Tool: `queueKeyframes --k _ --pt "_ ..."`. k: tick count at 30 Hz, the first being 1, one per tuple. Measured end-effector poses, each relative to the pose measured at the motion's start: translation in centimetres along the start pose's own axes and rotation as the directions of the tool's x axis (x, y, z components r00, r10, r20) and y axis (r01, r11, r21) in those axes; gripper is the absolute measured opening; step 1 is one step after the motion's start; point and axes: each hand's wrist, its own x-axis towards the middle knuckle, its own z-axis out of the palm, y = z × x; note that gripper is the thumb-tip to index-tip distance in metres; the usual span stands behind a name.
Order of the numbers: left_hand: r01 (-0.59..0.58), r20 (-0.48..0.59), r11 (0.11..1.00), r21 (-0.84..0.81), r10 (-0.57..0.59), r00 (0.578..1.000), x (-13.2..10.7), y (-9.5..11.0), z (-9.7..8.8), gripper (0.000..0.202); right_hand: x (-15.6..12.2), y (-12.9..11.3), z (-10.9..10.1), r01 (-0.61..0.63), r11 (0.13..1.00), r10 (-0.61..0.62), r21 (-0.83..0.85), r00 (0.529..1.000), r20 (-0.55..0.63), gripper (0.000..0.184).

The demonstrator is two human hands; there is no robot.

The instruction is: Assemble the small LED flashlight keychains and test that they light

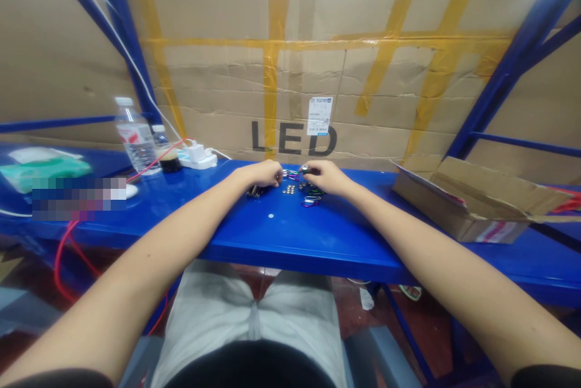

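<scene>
Handling loose hardware (pixel 290 189) on the counter (pixel 318 236) — right hand (pixel 327 177) fingers pinched on a silver part (pixel 305 168), left hand (pixel 263 173) fingers curled, hold indiscernible — fine fingertip precision likely required next.

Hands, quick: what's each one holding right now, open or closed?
Left hand: curled among small metal parts on the blue table; grip cannot be told.
Right hand: closed, pinching a small silver part.
</scene>
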Motion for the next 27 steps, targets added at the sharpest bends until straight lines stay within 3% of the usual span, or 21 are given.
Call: queueKeyframes --k 14,27 --pt "-0.023 -0.018 0.997 0.080 0.025 1.000 -0.4 0.6 -0.1 0.025 -0.1 -0.2 -0.1 0.001 1.000 -0.001 -0.018 1.000 0.009 0.013" --pt "-0.081 -0.059 0.996 -0.034 0.079 0.995 0.6 -2.2 0.3 0.025 0.0 -0.1 0.0 -0.003 1.000 0.003 -0.025 1.000 0.017 0.016"
